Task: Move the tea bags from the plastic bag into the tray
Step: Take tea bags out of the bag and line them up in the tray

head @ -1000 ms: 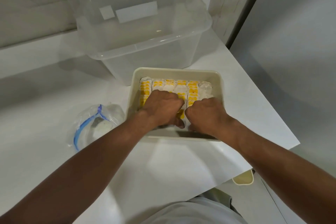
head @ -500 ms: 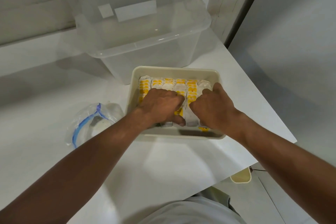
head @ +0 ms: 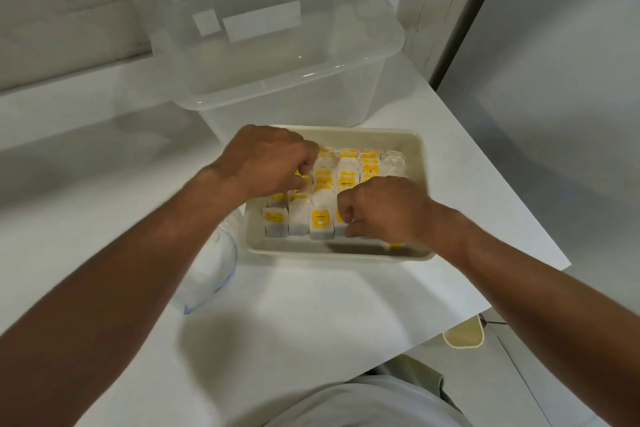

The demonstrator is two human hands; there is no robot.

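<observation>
Tea bags (head: 322, 218) packed in rows in tray (head: 363, 132) under both hands; right hand (head: 381, 208) pinches one at its fingertips; left hand (head: 266, 159) curled over others (hold unclear); plastic bag (head: 211, 270) beneath left forearm.

The person is wearing a pale grey shirt (head: 367, 404) showing at the bottom edge, with olive-khaki trousers (head: 414, 373) peeking out beside it, and both arms (head: 131, 274) are showing bare from left hand (head: 266, 163) and right hand (head: 384, 208) to the frame's edge.
</observation>
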